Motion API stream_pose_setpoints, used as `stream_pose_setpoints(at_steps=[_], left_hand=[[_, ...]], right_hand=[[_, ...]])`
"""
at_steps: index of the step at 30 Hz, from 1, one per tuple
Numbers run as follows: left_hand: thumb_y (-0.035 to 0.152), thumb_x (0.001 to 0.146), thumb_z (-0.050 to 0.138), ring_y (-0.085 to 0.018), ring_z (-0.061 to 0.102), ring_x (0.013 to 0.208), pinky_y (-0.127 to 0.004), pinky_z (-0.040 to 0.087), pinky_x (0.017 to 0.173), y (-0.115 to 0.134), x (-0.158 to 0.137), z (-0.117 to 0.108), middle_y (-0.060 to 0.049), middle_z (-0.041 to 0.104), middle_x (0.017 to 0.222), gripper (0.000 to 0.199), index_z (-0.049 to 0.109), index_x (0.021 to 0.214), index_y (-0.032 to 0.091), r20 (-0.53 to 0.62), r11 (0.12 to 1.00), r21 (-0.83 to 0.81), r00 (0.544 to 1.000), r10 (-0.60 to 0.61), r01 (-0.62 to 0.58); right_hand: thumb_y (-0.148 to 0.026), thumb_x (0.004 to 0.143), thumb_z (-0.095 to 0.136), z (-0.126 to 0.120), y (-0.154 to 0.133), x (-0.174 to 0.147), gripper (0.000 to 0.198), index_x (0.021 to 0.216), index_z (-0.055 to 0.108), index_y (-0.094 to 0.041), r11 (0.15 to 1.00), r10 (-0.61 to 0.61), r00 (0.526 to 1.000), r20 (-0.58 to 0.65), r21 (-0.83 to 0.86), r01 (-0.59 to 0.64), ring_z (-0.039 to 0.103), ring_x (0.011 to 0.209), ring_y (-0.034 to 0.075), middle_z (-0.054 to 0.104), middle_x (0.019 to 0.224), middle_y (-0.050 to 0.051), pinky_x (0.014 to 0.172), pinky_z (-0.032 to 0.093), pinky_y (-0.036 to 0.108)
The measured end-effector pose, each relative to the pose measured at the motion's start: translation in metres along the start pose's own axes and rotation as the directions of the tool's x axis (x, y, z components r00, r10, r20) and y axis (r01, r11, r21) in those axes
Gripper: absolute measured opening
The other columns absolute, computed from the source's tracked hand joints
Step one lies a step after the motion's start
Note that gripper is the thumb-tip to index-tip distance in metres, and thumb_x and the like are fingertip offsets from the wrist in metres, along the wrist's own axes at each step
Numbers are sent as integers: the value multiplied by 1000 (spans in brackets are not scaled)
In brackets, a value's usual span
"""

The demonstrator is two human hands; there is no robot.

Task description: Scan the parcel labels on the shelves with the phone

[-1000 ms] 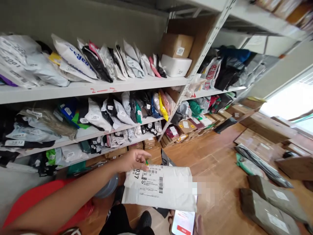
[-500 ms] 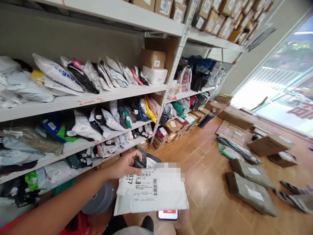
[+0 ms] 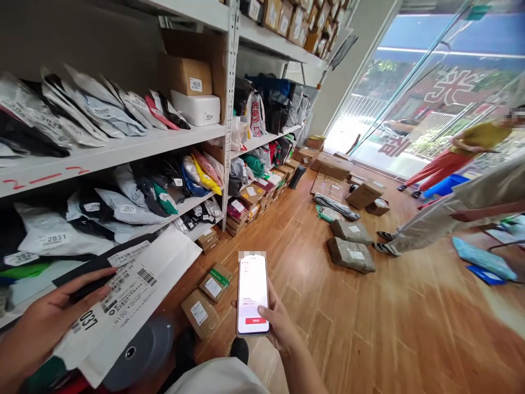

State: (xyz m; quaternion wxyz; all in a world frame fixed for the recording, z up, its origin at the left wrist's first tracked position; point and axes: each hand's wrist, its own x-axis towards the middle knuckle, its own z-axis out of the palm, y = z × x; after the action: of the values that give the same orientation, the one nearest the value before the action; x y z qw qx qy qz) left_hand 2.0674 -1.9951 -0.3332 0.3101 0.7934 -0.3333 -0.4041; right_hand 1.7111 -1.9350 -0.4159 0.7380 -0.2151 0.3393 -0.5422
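My left hand [image 3: 61, 312] is closed on a white mailer bag [image 3: 135, 306] with a printed label and the number 037, at the lower left. Behind it, a black mailer bag [image 3: 104, 265] with a white label sits in the same grip. My right hand [image 3: 279, 320] holds a smartphone [image 3: 252, 295] upright below the middle of the view. Its thumb lies on the lit screen, just above a red button. Left of the bags' upper edge, a white parcel bag marked 2031 [image 3: 61, 232] lies on the shelf.
Metal shelving [image 3: 197, 134] full of bagged parcels runs along the left. Cardboard boxes [image 3: 199, 314] lie near my feet, and wrapped parcels [image 3: 350, 254] lie farther right. One person [image 3: 463, 208] stands at the right; another [image 3: 471, 142] is near the glass front. A grey round lid [image 3: 143, 355] is below the mailer.
My left hand has carried both mailers left toward the shelf. The phone, mostly hidden behind them before, now shows fully in my right hand. The view has turned right, bringing two people into sight.
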Motion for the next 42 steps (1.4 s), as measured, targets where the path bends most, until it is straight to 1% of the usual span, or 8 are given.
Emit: stream_pose_setpoints(at_steps=[3, 8, 12, 15, 23, 29, 35, 42], left_hand=[[78, 29, 74, -18, 69, 74, -28, 53, 63, -13, 5, 6, 25, 71, 75, 67, 65, 91, 53, 111, 992, -128, 994, -7, 22], [78, 30, 74, -17, 69, 88, -25, 54, 73, -9, -1, 17, 24, 72, 83, 64, 65, 88, 53, 176, 992, -116, 984, -33, 54], [72, 27, 79, -18, 69, 80, -28, 54, 70, -5, -6, 24, 18, 74, 77, 63, 67, 85, 51, 229, 988, -143, 973, -24, 58], [70, 34, 80, -17, 68, 75, -28, 52, 68, -5, -4, 29, 15, 74, 77, 60, 68, 89, 48, 311, 989, -140, 950, 7, 38], [66, 44, 80, -21, 68, 75, -29, 54, 64, 5, 0, 41, -2, 76, 87, 78, 68, 109, 25, 408, 988, -104, 900, 150, -117], [59, 58, 76, -20, 67, 72, -27, 52, 61, 6, 4, 42, -8, 74, 92, 74, 65, 116, 15, 432, 965, -139, 863, 262, -224], [58, 59, 76, -17, 64, 69, -26, 50, 61, 9, 4, 41, -7, 74, 87, 70, 67, 114, 15, 450, 957, -160, 844, 290, -243], [56, 56, 78, -16, 63, 68, -24, 50, 61, 11, 7, 42, -5, 73, 86, 69, 69, 111, 16, 440, 954, -200, 849, 292, -225]], right_hand=[[-21, 53, 87, 4, 0, -4, 83, 125, 46, -29, 1000, 2, 999, 54, -23, 0, 67, 104, 30, 70, 116, 5, 83, 52, 40], [-20, 55, 84, 8, 6, -7, 90, 132, 39, -29, 999, -16, 997, 79, -44, 20, 66, 106, 29, 68, 117, 6, 83, 49, 38], [-19, 55, 82, 12, 8, -7, 88, 131, 37, -29, 998, -17, 998, 67, -53, 21, 66, 106, 30, 67, 118, 5, 81, 50, 39], [-21, 56, 82, 13, 10, -7, 86, 130, 39, -29, 997, -21, 998, 63, -71, 25, 65, 108, 30, 67, 119, 6, 84, 50, 40], [-23, 56, 84, 5, 28, -3, 101, 141, 30, -29, 997, -9, 998, 66, -79, 14, 65, 106, 28, 66, 125, 10, 85, 51, 42], [-24, 58, 84, 28, 21, -5, 110, 145, 17, -28, 993, 88, 994, 68, -81, -82, 64, 109, 29, 62, 131, 13, 84, 53, 41], [-29, 56, 86, 49, 14, -6, 112, 144, 17, -28, 990, 119, 989, 84, -92, -111, 65, 109, 29, 64, 129, 12, 82, 54, 39], [-31, 54, 87, 55, 12, -3, 109, 142, 23, -28, 987, 124, 990, 67, -110, -116, 64, 110, 29, 61, 133, 12, 84, 53, 40]])
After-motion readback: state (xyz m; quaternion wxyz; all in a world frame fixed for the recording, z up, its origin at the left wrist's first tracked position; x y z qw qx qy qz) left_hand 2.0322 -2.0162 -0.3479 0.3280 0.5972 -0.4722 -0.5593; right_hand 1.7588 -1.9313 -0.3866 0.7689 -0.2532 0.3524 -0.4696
